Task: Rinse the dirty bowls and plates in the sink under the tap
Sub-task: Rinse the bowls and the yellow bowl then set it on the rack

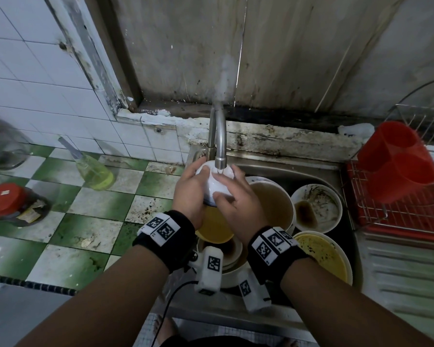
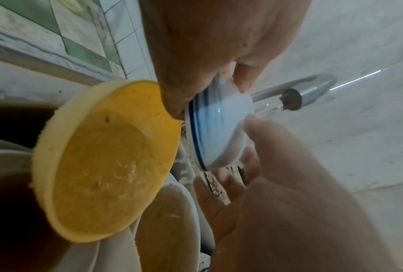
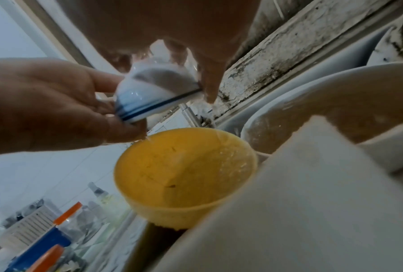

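A small white bowl (image 1: 217, 187) with a blue rim is held upside down just under the steel tap (image 1: 220, 146), and water runs onto its base. My left hand (image 1: 198, 176) grips its left side; my right hand (image 1: 227, 192) wraps the right side, thumb pressed on the bowl's wall. The left wrist view shows the bowl (image 2: 219, 127) between both hands next to the tap spout (image 2: 293, 99). In the right wrist view the bowl (image 3: 149, 92) hangs over a yellow bowl (image 3: 184, 174). The sink (image 1: 286, 169) below holds several dirty dishes.
In the sink lie a large bowl of brown water (image 1: 273, 204), a soiled white plate (image 1: 316, 206) and a yellow-stained bowl (image 1: 323, 254). A red cutlery holder (image 1: 396, 161) stands in a wire rack (image 1: 411, 216) at right. A soap bottle (image 1: 93, 171) and red-lidded jar (image 1: 10, 199) stand on the green-checked counter.
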